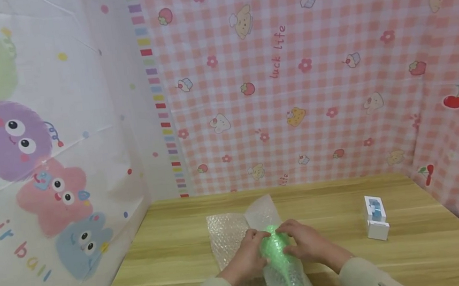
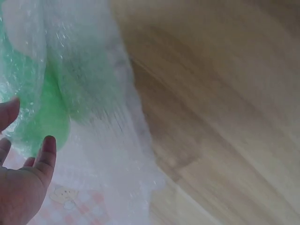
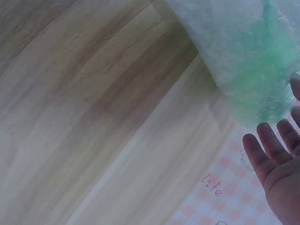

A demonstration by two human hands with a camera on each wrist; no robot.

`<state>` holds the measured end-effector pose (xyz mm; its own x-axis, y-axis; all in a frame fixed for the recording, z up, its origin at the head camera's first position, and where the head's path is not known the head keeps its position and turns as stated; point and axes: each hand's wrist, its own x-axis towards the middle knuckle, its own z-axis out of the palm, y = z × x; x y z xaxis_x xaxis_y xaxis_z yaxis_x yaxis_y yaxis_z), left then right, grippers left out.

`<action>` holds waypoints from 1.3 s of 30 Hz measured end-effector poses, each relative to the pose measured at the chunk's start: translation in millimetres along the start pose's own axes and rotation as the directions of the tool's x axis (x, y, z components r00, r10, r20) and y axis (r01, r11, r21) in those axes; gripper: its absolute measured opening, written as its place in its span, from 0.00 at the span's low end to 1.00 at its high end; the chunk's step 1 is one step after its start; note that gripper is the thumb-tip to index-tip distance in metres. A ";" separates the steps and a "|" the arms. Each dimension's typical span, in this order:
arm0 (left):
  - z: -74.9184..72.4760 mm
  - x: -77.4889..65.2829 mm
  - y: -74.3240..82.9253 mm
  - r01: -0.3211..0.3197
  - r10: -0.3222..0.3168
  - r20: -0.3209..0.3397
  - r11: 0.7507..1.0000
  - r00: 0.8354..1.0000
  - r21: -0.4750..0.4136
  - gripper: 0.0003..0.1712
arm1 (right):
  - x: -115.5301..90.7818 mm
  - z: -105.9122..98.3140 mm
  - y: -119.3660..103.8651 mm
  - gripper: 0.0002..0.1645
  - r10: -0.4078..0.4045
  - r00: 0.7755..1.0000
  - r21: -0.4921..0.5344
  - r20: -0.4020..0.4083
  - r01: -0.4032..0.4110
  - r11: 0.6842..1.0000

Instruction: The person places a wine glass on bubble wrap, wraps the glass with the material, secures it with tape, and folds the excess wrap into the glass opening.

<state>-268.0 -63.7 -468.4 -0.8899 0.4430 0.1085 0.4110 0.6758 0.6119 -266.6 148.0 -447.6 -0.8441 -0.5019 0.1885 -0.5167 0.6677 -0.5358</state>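
A green goblet (image 1: pixel 276 248) lies on the table inside a sheet of bubble wrap (image 1: pixel 226 237). Its wide bowl points away from me, and the narrow stem runs toward the base near the bottom of the head view. My left hand (image 1: pixel 248 256) rests against the bowl's left side, fingertips on the film. From the right, my right hand (image 1: pixel 309 242) touches the same bowl, thumb apart from the fingers. Green shows through the film beside the left hand (image 2: pixel 26 183) in the left wrist view. The right hand (image 3: pixel 286 173) has fairly straight fingers at the bowl's end in the right wrist view.
A small white box (image 1: pixel 377 227) with a blue item in its top stands on the right of the wooden table (image 1: pixel 165 249). Pink checked cloth (image 1: pixel 279 132) hangs behind the table, and a white cartoon-print sheet (image 1: pixel 107 152) borders the left side.
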 end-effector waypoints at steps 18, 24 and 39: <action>-16.3 -3.0 0.1 0.059 -0.056 0.040 0.995 0.998 -0.078 0.26 | 1.9 2.3 3.5 0.24 -0.046 0.999 0.052 0.020 0.045 0.998; -17.6 -2.9 -0.6 0.026 -0.026 0.002 0.998 1.000 -0.050 0.26 | 2.3 2.0 4.6 0.20 -0.086 0.996 0.038 -0.004 0.086 0.996; -20.5 -5.8 -4.0 0.050 -0.047 0.040 0.997 0.998 -0.063 0.24 | 6.3 6.3 0.0 0.20 -0.076 0.997 0.013 0.022 0.075 0.997</action>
<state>-268.5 -81.0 -455.5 -0.8998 0.4335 0.0482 0.3530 0.6589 0.6643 -271.0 141.4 -451.6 -0.7992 -0.5629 0.2105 -0.5770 0.6207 -0.5309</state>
